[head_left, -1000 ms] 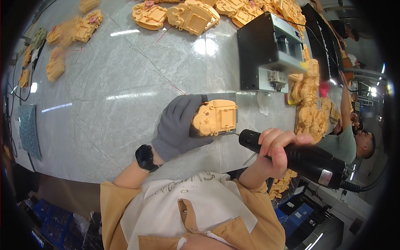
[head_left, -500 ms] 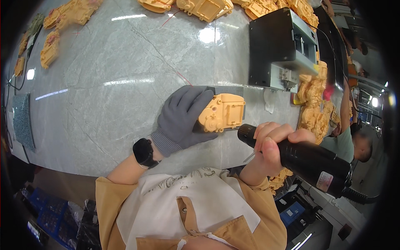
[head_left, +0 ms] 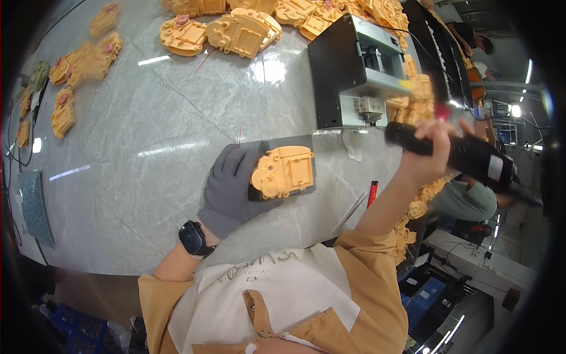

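Observation:
In a grey glove, my left hand (head_left: 229, 183) is closed around the left side of an orange plastic housing (head_left: 284, 172). The housing lies flat on a dark grey block (head_left: 311, 154), its ribbed, recessed face up. A black corded electric screwdriver (head_left: 492, 165) is gripped in my bare right hand (head_left: 433, 150), its nose pointing left, raised just right of a black and silver box-shaped machine (head_left: 335, 79) that resembles a screw feeder. My right hand and the screwdriver are somewhat blurred. The screwdriver's bit cannot be made out.
More orange housings (head_left: 244, 32) lie along the far edge, at the far left and behind the machine. A red-handled tool (head_left: 372, 193) and a thin metal strip (head_left: 351, 211) rest near my right forearm. A blue-grey mat (head_left: 35, 206) is at left. Another person (head_left: 466, 200) is at right.
My right hand has lifted the screwdriver away from the housing, up and right toward the machine. My left hand still holds the housing on the block. The whole view has shifted a little.

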{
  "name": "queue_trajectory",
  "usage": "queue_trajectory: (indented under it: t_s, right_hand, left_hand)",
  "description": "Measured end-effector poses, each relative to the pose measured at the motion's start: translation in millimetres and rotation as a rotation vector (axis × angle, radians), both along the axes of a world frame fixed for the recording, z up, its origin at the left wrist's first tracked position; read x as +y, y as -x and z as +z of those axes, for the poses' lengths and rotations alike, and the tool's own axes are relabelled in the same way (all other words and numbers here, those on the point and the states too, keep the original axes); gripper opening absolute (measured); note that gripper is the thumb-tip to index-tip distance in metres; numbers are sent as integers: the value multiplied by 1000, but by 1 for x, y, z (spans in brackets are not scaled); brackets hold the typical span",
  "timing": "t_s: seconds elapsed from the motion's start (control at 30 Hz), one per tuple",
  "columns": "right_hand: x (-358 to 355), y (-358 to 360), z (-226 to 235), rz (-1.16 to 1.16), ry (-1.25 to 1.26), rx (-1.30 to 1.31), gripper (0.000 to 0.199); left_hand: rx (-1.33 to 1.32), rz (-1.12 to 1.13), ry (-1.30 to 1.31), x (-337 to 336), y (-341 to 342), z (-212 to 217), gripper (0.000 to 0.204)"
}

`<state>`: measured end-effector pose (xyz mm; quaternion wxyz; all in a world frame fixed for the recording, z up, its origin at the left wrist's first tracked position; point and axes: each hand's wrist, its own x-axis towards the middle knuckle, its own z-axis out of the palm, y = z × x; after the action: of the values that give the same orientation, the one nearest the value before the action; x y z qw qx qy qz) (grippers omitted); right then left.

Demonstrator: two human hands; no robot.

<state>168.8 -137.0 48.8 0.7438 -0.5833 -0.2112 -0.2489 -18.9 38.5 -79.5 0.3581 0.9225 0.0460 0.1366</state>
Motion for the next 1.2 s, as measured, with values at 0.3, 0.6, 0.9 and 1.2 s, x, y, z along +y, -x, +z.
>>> queue_trajectory:
  t_s: [0.3, 0.6, 0.9, 1.2]
  right_hand:
    - [3, -10, -15, 62, 147, 169, 40]
    - [18, 112, -19, 786, 171, 32, 47]
    - [44, 120, -23, 737, 170, 141, 44]
    - [48, 123, -22, 689, 81, 267, 41]
  left_hand:
    - [7, 28, 11, 2, 6, -2, 90]
    - [44, -49, 66, 17, 5, -1, 88]
    - [-152, -82, -41, 20, 5, 0, 80]
    - [-228, -105, 82, 17, 6, -7, 72]
